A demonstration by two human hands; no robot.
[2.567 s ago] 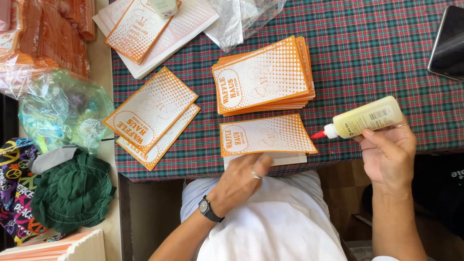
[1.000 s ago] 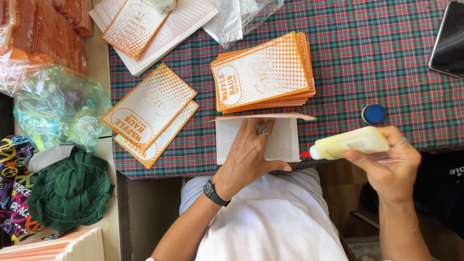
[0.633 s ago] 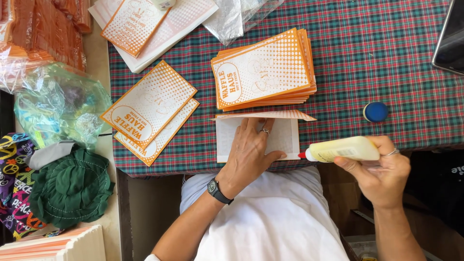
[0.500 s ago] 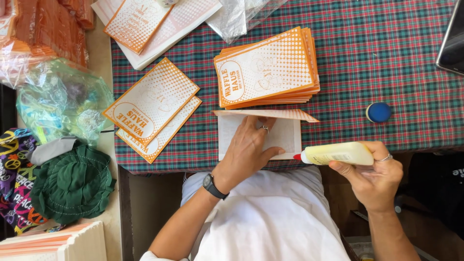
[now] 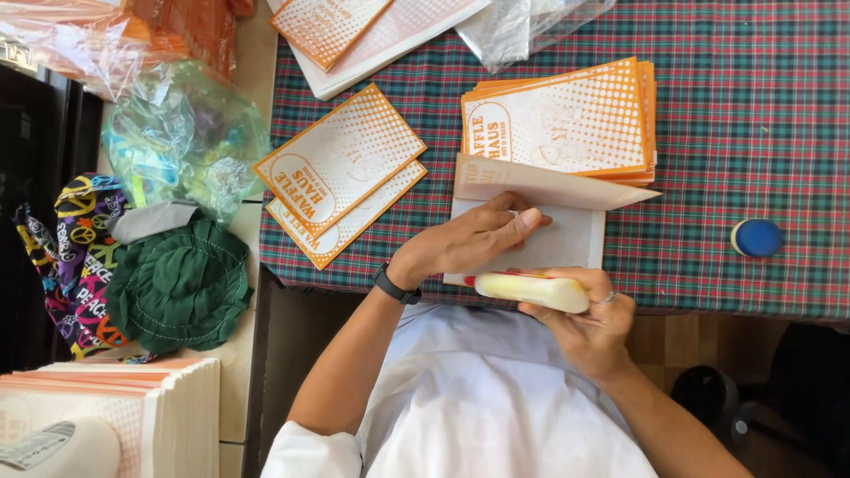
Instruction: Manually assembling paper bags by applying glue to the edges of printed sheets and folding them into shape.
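The right hand (image 5: pixel 591 327) is wrapped around a pale yellow glue bottle (image 5: pixel 531 290), which lies sideways with its red tip pointing toward the left hand and touching the near edge of a white paper bag (image 5: pixel 580 241). The left hand (image 5: pixel 469 243) lies flat on that bag, fingers stretched out and pressing it down, a dark watch (image 5: pixel 395 284) on the wrist. The bag's far flap (image 5: pixel 540 184) is folded up and leans over the fingertips, hiding part of the sheet beneath. Just beyond the flap sits a neat stack of orange-printed bags (image 5: pixel 567 119), its near edge covered by the raised flap. Off to the left hand's outer side, two more orange-printed bags (image 5: pixel 341 173) lie overlapped at an angle near the table's corner. Well out past the right hand, a blue cap (image 5: pixel 756 237) stands alone on the cloth. Everything rests on a red and green plaid tablecloth (image 5: pixel 744 115). Farther away, at the table's far edge, lie more printed sheets (image 5: pixel 354 26) and crumpled clear plastic (image 5: pixel 522 22). Beside the table, beyond the left arm, are a clear plastic bag (image 5: pixel 181 142), a green knitted hat (image 5: pixel 181 283), a patterned cloth (image 5: pixel 75 257) and, nearest the body, a tall stack of white paper (image 5: pixel 150 416).
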